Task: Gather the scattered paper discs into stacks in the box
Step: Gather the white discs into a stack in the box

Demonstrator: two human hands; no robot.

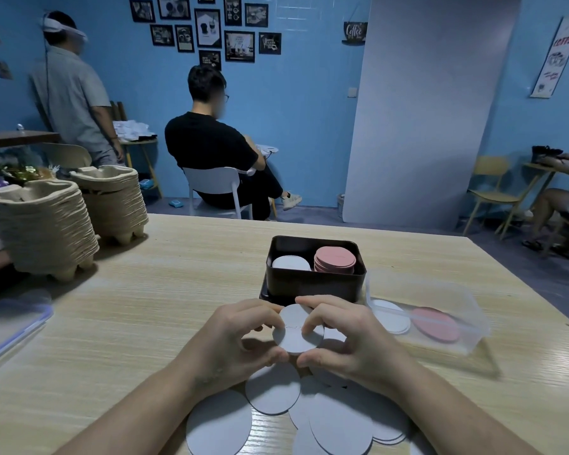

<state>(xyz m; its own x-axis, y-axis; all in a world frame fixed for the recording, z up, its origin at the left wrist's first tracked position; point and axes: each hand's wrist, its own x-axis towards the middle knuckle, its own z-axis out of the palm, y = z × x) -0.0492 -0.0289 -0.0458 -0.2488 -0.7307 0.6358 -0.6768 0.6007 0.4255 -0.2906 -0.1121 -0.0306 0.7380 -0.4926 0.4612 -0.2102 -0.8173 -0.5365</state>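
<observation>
The left hand [240, 336] and the right hand [352, 339] both pinch a small bunch of white discs [296, 336], with curled fingers on each side, just above the table [145, 307]. Right behind the hands sits the black box [312, 285]. In it are a white stack [289, 263] and a pink stack [335, 257], side by side. More loose discs [273, 390] lie on the table under the wrists. A clear tub [467, 310] is on the right.
</observation>
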